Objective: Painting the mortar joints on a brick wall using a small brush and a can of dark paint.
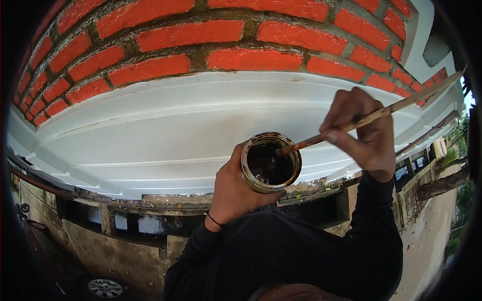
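My left hand [233,184] is wrapped around an open paint tin [245,165] with a smeared metal rim. Dark paint [263,161] sits inside it. Between the thumb and fingers of my right hand [361,135] is a long, wooden-handled paintbrush [406,101]. Its bristle tip [279,152] reaches over the rim into the tin's mouth; whether it touches the paint I cannot tell. Behind both hands stands a wall of red-painted bricks [226,60] with brown and grey mortar joints [250,30], above a white moulded ledge [158,139].
Below the ledge runs an open drain [150,224] holding dark water, edged by concrete [109,240]. A car wheel [105,288] shows at lower left. On the right are a tree trunk [444,184] and a paved strip [425,240]. White trim [418,41] borders the bricks at upper right.
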`<state>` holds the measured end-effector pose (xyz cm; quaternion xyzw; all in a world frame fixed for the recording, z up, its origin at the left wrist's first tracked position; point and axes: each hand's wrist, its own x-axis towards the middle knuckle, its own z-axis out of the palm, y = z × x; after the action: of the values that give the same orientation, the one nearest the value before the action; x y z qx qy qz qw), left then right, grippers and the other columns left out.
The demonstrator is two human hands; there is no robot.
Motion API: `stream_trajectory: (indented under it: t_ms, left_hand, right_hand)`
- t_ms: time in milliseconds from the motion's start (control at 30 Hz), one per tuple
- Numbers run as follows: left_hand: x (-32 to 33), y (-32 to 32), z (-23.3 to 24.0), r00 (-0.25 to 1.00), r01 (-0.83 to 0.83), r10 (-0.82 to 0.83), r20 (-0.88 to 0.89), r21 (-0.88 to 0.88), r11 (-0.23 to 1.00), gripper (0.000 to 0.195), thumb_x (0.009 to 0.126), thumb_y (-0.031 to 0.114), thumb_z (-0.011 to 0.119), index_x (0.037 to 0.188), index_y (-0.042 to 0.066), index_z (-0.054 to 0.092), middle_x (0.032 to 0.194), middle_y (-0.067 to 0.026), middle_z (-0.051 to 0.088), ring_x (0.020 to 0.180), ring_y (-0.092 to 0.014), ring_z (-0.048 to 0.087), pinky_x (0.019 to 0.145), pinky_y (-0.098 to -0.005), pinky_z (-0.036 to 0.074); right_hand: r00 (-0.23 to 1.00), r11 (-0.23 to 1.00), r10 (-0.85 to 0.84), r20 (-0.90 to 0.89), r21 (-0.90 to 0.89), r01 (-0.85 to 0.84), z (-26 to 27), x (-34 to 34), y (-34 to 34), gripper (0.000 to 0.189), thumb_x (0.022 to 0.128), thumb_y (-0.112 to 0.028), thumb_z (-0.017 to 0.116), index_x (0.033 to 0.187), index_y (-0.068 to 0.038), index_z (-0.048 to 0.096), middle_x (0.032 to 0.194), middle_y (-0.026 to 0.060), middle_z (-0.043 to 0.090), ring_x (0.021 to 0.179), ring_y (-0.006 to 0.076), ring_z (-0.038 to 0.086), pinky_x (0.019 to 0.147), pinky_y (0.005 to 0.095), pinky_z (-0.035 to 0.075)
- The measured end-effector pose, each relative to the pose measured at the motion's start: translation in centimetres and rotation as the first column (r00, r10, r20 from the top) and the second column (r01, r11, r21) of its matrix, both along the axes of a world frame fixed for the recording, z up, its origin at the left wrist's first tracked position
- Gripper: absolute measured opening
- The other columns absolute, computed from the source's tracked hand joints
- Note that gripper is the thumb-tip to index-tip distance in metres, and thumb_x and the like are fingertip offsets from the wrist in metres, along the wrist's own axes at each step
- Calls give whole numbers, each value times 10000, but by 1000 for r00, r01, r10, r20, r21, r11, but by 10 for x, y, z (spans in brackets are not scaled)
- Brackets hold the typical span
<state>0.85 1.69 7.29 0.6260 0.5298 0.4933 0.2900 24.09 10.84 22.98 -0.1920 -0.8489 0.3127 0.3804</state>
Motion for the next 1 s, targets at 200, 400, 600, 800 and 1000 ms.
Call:
stream_trajectory:
  t_ms: [200, 400, 600, 800, 1000]
  left_hand:
    - [-1, 3, 3, 1000, 3, -3, 18, -34, 999, 1070, 643, 423, 1057, 1491, 60, 514, 1279, -143, 783, 1164, -346, 788, 1000, -433, 639]
    - [-1, 10, 2, 997, 5, -7, 73, 24, 1000, 1034, 657, 429, 1052, 1471, 54, 537, 1286, -138, 780, 1171, -327, 786, 1012, -428, 633]
    - [0, 19, 8, 993, 21, -29, 113, 70, 997, 1011, 666, 427, 1050, 1459, 50, 550, 1321, -136, 767, 1185, -297, 777, 1019, -419, 624]
    - [7, 28, 31, 995, 25, -34, 89, 110, 994, 992, 670, 423, 1048, 1445, 39, 562, 1281, -130, 777, 1161, -294, 785, 1001, -408, 625]
    - [11, 23, 31, 997, 44, -53, 63, 130, 991, 969, 670, 431, 1047, 1423, 39, 579, 1272, -131, 777, 1149, -293, 787, 997, -401, 626]
  right_hand:
    - [969, 999, -15, -248, -31, 8, -3, 15, -7, 250, 847, 80, 855, 911, -15, 632, 938, 167, 763, 833, 211, 752, 712, 340, 586]
    - [963, 999, -18, -270, -40, 8, -31, 34, -9, 255, 860, 52, 872, 912, -16, 632, 975, 216, 755, 837, 256, 774, 707, 362, 641]
    - [699, 901, -295, -652, -433, -24, -93, 36, 14, 222, 1071, -85, 741, 1057, -92, 519, 970, 136, 750, 766, 215, 782, 679, 342, 666]
    - [430, 601, -531, -730, -683, -416, -123, 26, 10, 125, 1085, -206, 761, 1109, -106, 690, 1022, 73, 754, 897, 168, 736, 793, 265, 641]
    - [224, 935, -299, -928, -331, -126, -78, 20, 33, 114, 1111, -145, 711, 1131, -72, 626, 1094, 132, 770, 997, 203, 751, 954, 346, 643]
